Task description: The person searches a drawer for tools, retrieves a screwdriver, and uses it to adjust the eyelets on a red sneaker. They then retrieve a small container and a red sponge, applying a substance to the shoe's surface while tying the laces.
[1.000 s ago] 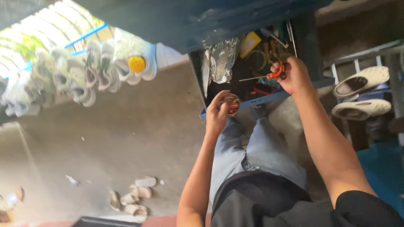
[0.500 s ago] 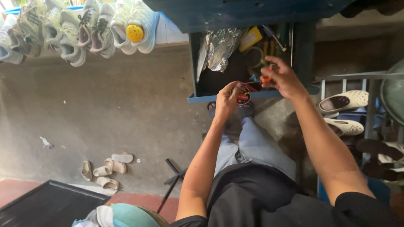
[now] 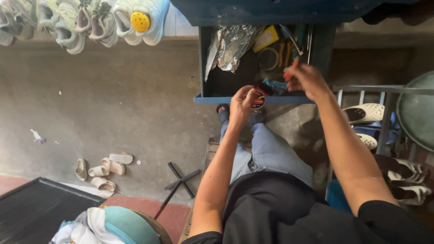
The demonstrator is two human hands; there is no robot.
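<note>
Soft daylight, shaded lower right, slight motion blur, wide-angle edge distortion.

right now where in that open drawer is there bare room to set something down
The dark patch of the drawer under the crinkled foil, left of the left hand, looks bare. The right side is crowded with tools around the right hand.

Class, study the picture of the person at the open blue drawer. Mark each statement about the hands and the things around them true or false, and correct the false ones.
1. The left hand holds a small round object at the drawer front edge. True.
2. The right hand grips a yellow tool. False: its handle is orange-red.
3. Crumpled foil lies in the drawer. True.
4. The drawer is shut. False: it is open.
</note>
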